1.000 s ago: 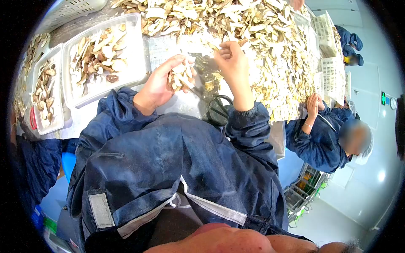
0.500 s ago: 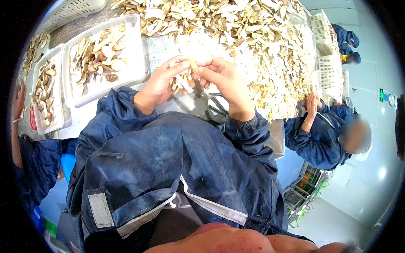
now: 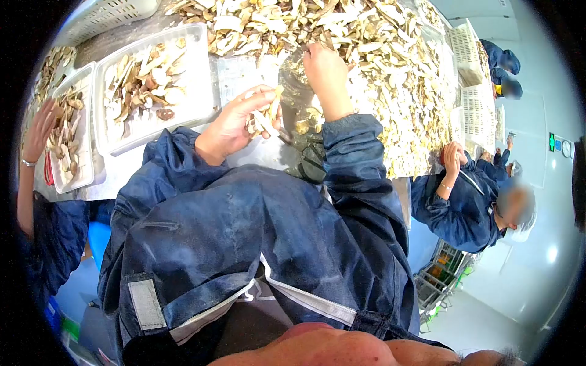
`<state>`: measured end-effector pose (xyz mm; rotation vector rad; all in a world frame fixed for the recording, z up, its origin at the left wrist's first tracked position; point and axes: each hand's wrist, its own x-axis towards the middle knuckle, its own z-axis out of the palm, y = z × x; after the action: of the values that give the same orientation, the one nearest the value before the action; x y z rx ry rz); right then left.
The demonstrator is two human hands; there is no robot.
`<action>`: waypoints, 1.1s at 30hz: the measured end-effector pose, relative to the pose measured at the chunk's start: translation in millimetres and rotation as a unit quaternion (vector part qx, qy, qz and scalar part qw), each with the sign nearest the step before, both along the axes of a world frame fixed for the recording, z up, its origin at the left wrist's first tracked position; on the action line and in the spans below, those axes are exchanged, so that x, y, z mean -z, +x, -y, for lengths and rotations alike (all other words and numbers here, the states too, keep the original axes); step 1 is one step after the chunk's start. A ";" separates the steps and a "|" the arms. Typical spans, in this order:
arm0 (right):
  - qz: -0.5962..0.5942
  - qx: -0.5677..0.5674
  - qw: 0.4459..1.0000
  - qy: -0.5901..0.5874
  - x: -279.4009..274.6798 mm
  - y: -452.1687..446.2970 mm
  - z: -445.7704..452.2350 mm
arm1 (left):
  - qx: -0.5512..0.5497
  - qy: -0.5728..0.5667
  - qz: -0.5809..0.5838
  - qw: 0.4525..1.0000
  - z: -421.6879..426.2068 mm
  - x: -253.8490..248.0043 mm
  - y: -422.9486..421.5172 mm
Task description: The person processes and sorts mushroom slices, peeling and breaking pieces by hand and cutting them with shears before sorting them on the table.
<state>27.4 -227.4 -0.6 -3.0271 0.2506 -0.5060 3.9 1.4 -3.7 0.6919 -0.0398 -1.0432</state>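
My left hand [image 3: 233,125] is closed around several dried mushroom slices [image 3: 262,123], and a pale one stands up by the fingertips. It is above the near part of the table, right of a clear tray. Farther out, my right hand [image 3: 325,68] reaches to the edge of the large pile of dried mushroom slices [image 3: 274,27]. Its fingers are bent down and closed at the slices; what they grip is hidden. A few loose slices lie on the table beneath my right forearm.
A clear tray [image 3: 212,91] and a narrower white tray [image 3: 90,131], both with mushroom slices, stand on the left. A co-worker's hand [image 3: 41,131] is beside the narrow tray. Another co-worker [image 3: 461,201] sits right, near white baskets [image 3: 478,116]. Black straps [image 3: 310,161] lie by my right sleeve.
My right hand has left my left hand and moved forward to the pile. My left hand stays in place with its slices. The left co-worker's hand has moved toward the narrow tray.
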 end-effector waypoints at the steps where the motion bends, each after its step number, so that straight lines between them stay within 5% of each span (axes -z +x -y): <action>1: -0.010 0.006 1.000 0.005 0.4 -0.3 -0.9 | 0.002 -0.001 0.002 1.000 -0.4 -0.5 0.1; 9: -0.050 0.018 0.988 0.144 -11.8 -19.8 -3.8 | 0.002 -0.004 0.001 1.000 0.5 -0.8 -1.2; 23: -0.008 0.064 0.987 0.150 -22.1 -62.6 13.3 | -0.004 -0.013 0.011 1.000 0.8 2.3 -3.3; 27: 0.002 0.053 0.888 0.457 -48.4 -73.0 -8.7 | -0.014 -0.045 0.005 0.999 3.5 1.4 0.3; 33: -0.027 -0.024 0.840 0.542 -85.9 -84.8 -73.8 | -0.036 -0.067 -0.054 0.996 -2.7 3.4 -3.4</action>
<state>-57.4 -153.6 85.3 -1.9195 0.3167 -0.1571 0.5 4.1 -7.0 0.5117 0.0087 -0.9965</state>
